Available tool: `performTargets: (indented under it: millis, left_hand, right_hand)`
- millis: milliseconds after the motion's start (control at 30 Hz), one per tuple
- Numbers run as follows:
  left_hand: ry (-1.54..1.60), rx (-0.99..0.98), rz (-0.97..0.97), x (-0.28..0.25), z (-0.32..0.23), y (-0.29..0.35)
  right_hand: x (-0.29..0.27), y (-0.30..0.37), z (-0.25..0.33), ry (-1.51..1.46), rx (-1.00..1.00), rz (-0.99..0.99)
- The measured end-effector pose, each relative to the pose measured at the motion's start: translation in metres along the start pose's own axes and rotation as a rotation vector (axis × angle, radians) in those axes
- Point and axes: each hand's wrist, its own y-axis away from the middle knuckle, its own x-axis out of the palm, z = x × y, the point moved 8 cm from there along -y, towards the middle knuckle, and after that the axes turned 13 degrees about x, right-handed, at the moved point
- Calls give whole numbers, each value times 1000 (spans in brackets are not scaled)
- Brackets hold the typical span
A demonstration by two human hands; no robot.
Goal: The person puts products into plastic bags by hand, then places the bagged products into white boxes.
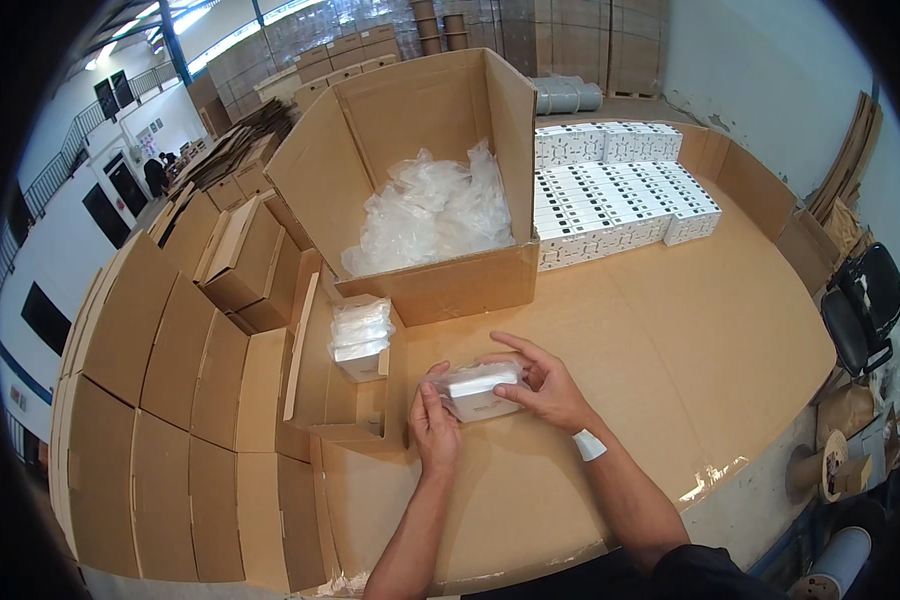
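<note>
Place: at a cardboard-covered table in a warehouse, near its front edge.
Left hand: forearm rising from the lower edge, fingers curled around the left end of a small white packet in clear film, thumb on top.
Right hand: forearm angled in from the lower right, a white band at the wrist; it grips the packet's right end, index finger stretched out flat over the top.
Packet: held between both hands just above the table; whether it touches the surface cannot be told.
Surroundings: a small open carton with wrapped packets stands just left of the hands; behind it a large open box holds crumpled clear bags; rows of white boxes sit to its right.
Hard to read: the film's glare hides the packet's face; folded cartons at left run out of view.
</note>
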Motion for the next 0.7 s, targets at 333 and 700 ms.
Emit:
performTargets:
  millis: [333, 700]
  left_hand:
    - [-230, 63, 183, 23, -22, -3]
    - [-339, 76, 86, 3, -18, -4]
  right_hand:
    - [-8, 0, -12, 126, 161, -111]
    - [-11, -2, -15, 194, 104, -106]
